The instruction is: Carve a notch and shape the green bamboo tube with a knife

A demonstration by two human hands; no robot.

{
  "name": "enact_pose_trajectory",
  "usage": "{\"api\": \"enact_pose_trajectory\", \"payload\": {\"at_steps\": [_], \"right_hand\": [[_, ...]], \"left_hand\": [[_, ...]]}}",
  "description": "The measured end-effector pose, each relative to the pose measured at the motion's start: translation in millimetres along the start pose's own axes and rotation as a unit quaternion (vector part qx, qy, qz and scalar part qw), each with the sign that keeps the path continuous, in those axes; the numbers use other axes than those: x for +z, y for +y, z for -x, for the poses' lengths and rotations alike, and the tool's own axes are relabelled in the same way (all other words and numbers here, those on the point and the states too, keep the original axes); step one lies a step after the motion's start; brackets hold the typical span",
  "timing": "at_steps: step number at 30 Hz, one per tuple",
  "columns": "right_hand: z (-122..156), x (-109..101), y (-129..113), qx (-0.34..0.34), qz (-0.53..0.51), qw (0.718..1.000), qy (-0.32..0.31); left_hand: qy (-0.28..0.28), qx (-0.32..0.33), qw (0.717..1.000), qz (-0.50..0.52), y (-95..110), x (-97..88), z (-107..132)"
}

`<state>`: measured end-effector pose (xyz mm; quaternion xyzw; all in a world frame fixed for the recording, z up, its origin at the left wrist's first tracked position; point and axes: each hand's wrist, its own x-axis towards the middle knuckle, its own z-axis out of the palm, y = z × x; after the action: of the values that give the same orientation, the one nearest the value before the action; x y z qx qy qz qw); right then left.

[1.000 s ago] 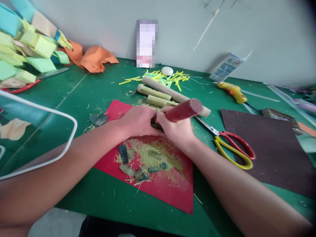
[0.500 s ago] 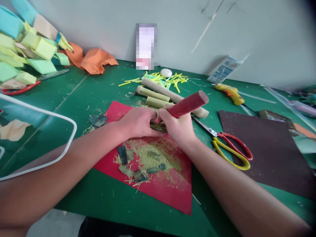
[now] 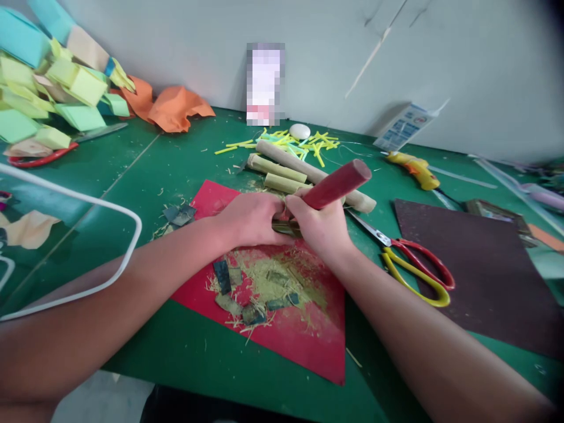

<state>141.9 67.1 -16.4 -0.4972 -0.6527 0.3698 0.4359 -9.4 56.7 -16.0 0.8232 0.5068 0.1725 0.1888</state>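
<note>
My right hand is wrapped round a tool with a thick red handle that sticks up to the right. My left hand is closed on a short greenish stick, of which only a small part shows between the two hands. Both hands are held over a red sheet strewn with greenish shavings and dark bark chips. The tool's working end is hidden by my fingers.
Behind the hands lie cut bamboo pieces and a wooden rod. Red-and-yellow scissors, a dark sheet and a yellow glue gun lie at the right. Folded paper shapes and orange paper are piled at the far left.
The red handle has tilted up slightly, with small shifts of my right hand. My left hand has kept its grip in the same place.
</note>
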Motion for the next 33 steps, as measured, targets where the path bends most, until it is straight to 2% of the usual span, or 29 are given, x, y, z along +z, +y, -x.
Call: {"api": "enact_pose_trajectory", "payload": {"at_steps": [4,8,14,20,33], "right_hand": [[4.0,0.5,-0.3,-0.013,0.031,0.999,-0.018],[10.4,-3.3,-4.4,-0.001,-0.023,0.998,-0.063],[5.1,-5.8,-4.1,0.0,-0.039,0.999,0.027],[1.8,-2.0,-2.0,0.0,-0.029,1.0,-0.008],[-1.3,-2.0,-1.7,-0.005,0.006,1.0,0.001]], "left_hand": [[-0.007,0.014,1.0,0.002,-2.6,-1.0,-1.5],[-0.017,0.019,1.0,0.009,-3.8,-2.0,-2.6],[-0.003,-0.003,0.999,-0.052,-3.4,-0.2,-2.1],[-0.004,0.007,1.0,-0.007,0.5,-2.3,0.0],[0.007,0.01,1.0,-0.024,-0.9,0.9,-0.5]]}}
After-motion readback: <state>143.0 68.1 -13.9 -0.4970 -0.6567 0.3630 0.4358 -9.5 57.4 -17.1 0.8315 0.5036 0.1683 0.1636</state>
